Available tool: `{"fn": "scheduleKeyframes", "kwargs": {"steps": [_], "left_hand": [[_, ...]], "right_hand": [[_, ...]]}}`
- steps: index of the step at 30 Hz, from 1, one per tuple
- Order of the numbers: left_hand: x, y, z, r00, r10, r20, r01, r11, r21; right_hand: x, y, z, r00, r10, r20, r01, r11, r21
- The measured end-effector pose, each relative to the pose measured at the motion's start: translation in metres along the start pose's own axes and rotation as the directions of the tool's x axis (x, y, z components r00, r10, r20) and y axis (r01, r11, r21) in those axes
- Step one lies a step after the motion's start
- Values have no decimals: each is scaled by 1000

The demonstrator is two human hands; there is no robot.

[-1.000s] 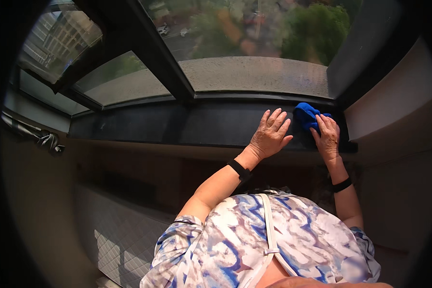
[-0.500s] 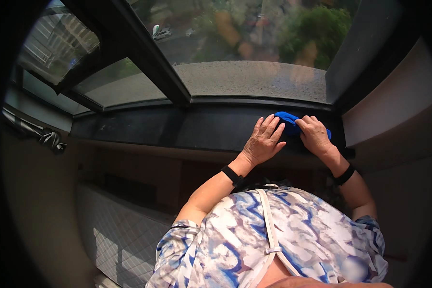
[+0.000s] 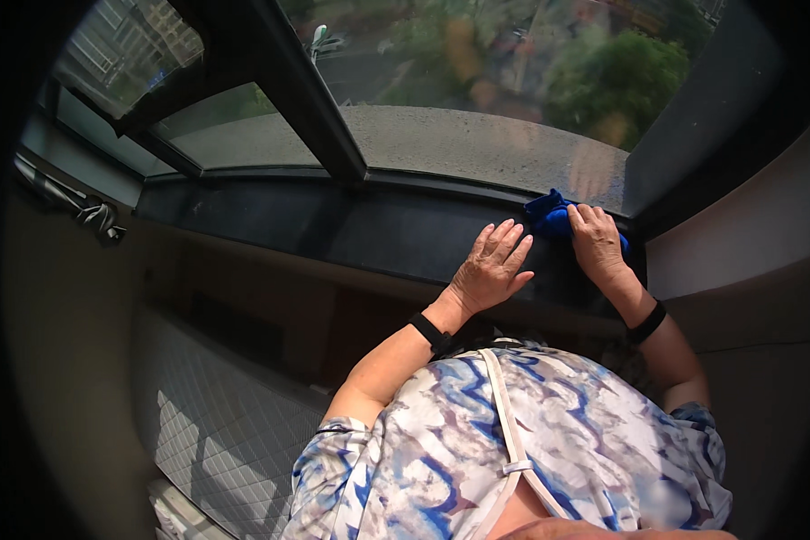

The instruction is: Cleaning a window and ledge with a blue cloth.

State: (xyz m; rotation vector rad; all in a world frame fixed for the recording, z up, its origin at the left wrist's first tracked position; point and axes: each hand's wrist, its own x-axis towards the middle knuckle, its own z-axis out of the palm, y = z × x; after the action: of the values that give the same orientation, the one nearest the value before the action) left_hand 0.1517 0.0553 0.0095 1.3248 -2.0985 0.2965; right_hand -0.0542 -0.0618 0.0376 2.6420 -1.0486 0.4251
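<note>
A bunched blue cloth (image 3: 549, 214) lies against the window frame at the right end of the dark sill (image 3: 396, 227). My right hand (image 3: 596, 239) is closed over it, fingers bent on top, with folds of cloth showing on both sides. Just left of the cloth is my left hand (image 3: 490, 267), palm down over the sill with its fingers stretched and slightly apart. Nothing is in it. Whether its palm rests on the sill or hovers cannot be made out.
Beyond the sill stands a large window pane (image 3: 477, 81) in a dark frame, with a smaller pane tilted outward at the upper left. A pale wall (image 3: 738, 234) closes off the right. A quilted mattress (image 3: 216, 432) lies below left, near a bundled cord (image 3: 102, 219).
The right hand and the cloth have shifted to the window frame, and the cloth has bunched differently. My left hand has come away from the cloth. The view has tilted slightly.
</note>
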Motion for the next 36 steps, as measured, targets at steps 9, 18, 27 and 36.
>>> {"fn": "scheduleKeyframes", "kwargs": {"steps": [9, 18, 27, 36], "left_hand": [[-2, 0, 2, 999, -33, -26, 33, 999, -25], [-5, 1, 3, 983, -128, -135, 127, 992, -16], [-6, -2, 2, 968, -134, -214, 136, 991, -3], [-20, -18, -23, 964, -160, -211, 178, 982, 70]], "right_hand": [[39, -54, 9, 985, -155, -73, 163, 978, 133], [70, -60, -2, 961, -219, 171, 151, 928, 342], [75, -64, 4, 949, -311, 38, 283, 903, 322], [33, -57, -2, 942, -333, 26, 310, 899, 308]]}}
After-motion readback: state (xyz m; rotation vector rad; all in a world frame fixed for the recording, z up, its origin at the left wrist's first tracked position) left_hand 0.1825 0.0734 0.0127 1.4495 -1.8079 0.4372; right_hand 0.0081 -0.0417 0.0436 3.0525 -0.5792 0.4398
